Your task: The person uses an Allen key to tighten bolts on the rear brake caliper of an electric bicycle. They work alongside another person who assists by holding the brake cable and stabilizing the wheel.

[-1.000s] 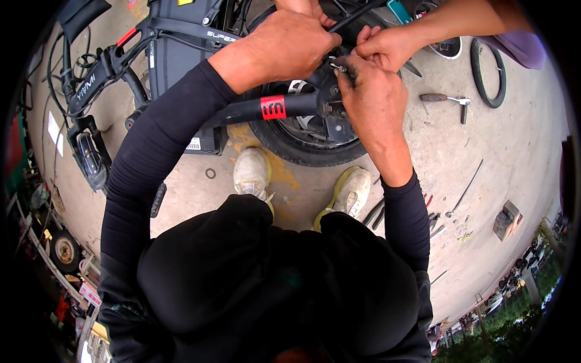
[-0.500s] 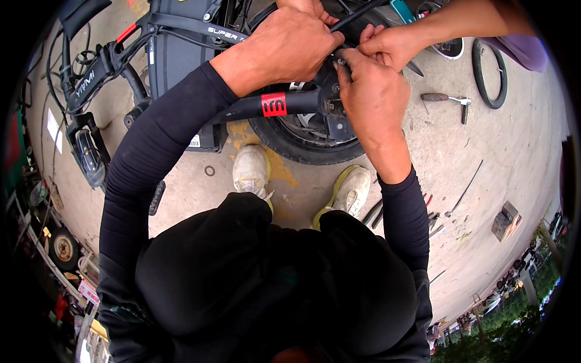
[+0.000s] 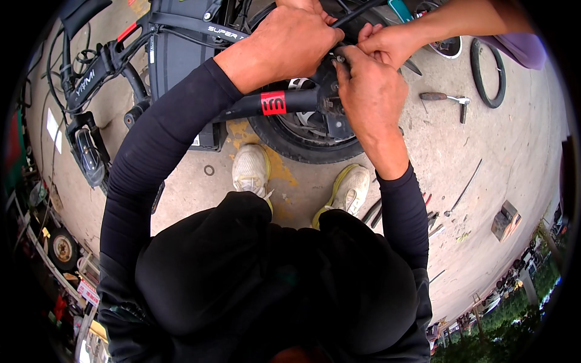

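Grey floor (image 3: 514,145) with ratchet (image 3: 434,96), tyre (image 3: 479,72)

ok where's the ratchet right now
In the head view, the ratchet lies on the floor at upper right, between the person's right hand and the loose tyre.

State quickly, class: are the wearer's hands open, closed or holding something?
Left hand: fingers curled; whether it holds anything cannot be told.
Right hand: thumb and fingers at a small metal part; grip cannot be told.
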The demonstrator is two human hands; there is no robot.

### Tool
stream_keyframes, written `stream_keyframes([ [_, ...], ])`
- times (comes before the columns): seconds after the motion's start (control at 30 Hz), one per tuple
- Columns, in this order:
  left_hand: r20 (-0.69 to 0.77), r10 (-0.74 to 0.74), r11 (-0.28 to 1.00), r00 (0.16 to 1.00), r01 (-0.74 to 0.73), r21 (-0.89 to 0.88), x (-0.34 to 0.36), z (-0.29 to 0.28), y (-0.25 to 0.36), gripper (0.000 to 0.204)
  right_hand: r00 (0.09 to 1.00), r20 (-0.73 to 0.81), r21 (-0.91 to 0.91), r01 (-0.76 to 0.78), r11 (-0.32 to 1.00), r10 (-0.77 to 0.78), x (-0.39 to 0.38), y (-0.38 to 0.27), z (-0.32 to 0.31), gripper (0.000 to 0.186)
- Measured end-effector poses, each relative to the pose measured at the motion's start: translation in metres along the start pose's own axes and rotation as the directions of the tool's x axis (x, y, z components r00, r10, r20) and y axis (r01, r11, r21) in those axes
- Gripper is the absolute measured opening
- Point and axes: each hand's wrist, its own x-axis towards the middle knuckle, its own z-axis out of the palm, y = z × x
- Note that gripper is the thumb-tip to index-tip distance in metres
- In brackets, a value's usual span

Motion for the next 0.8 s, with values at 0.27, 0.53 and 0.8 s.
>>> stream_keyframes([
  [0.27, 0.059, -0.044, 0.998, 0.997, 0.047, -0.053, 0.001, -0.002, 0.002, 0.036, 1.0, -0.019, 0.013, -0.007, 1.0, 0.007, 0.0, 0.001, 0.002, 0.012],
  [0.53, 0.04, 0.073, 0.997, 0.997, -0.073, 0.006, 0.005, -0.006, 0.0, 0.03, 0.999, 0.015, 0.006, -0.031, 1.0, 0.031, 0.0, -0.001, -0.001, 0.011],
  [0.8, -0.007, 0.165, 0.984, 0.986, -0.164, 0.067, 0.006, 0.007, -0.012, 0.033, 0.998, 0.017, 0.031, -0.064, 0.997, 0.064, 0.0, 0.001, 0.001, 0.012],
])
